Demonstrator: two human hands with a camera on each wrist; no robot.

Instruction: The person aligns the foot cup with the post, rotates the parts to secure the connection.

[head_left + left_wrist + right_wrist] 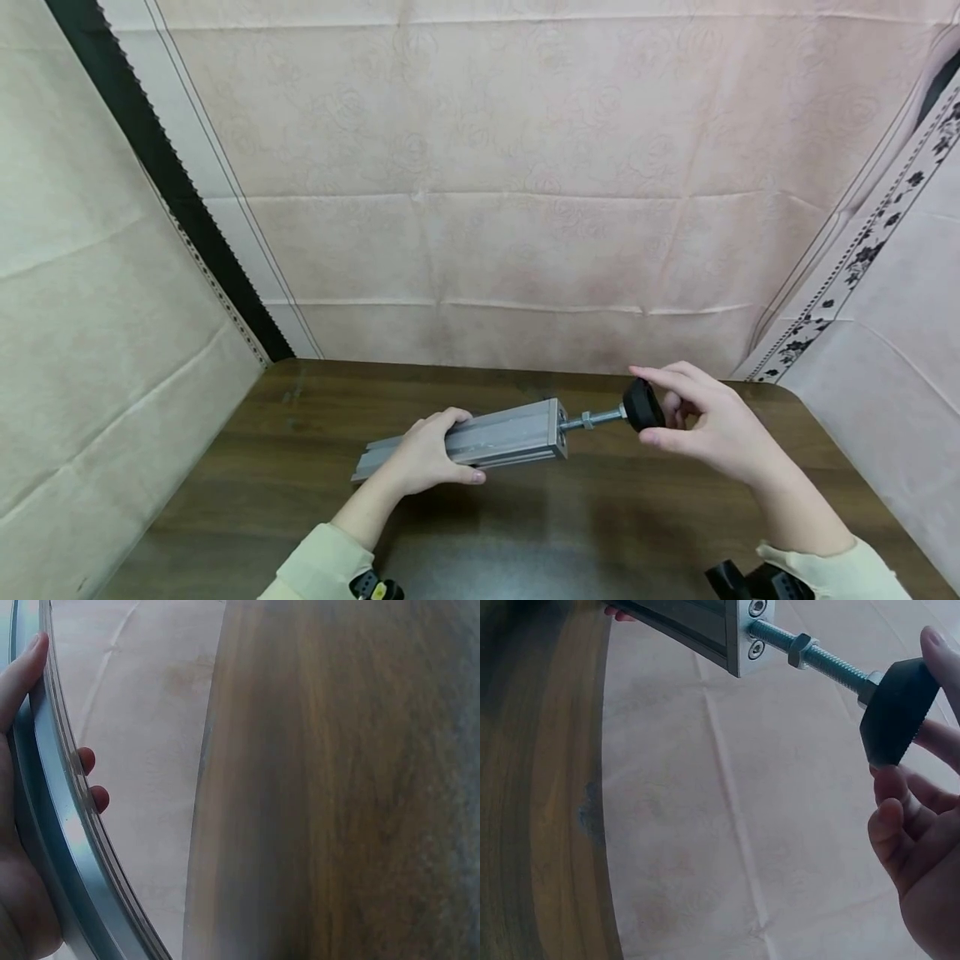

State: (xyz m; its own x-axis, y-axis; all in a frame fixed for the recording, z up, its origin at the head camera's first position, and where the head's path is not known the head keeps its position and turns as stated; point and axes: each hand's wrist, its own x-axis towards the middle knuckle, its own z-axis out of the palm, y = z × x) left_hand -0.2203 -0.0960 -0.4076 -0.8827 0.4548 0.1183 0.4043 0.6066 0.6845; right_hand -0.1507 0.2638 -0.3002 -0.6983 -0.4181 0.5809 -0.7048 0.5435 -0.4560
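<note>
A grey aluminium profile (510, 435) is held tilted above the table, its right end higher. My left hand (433, 454) grips it near the middle, thumb on the near side; in the left wrist view two fingertips (100, 799) show past its far edge. From the profile's end plate (756, 634), fixed with screws, a threaded rod (836, 667) with a hex nut (802, 651) sticks out. On the rod's outer end sits a black levelling foot (642, 405). My right hand (701, 417) pinches this foot's rim between thumb and fingers.
Beneath both hands lies a brown wooden table (300, 500). Behind it hangs a pale creased cloth (525, 208), with further cloth at the left (97, 333) and right (885, 358). Small black devices (757, 581) are strapped at both wrists.
</note>
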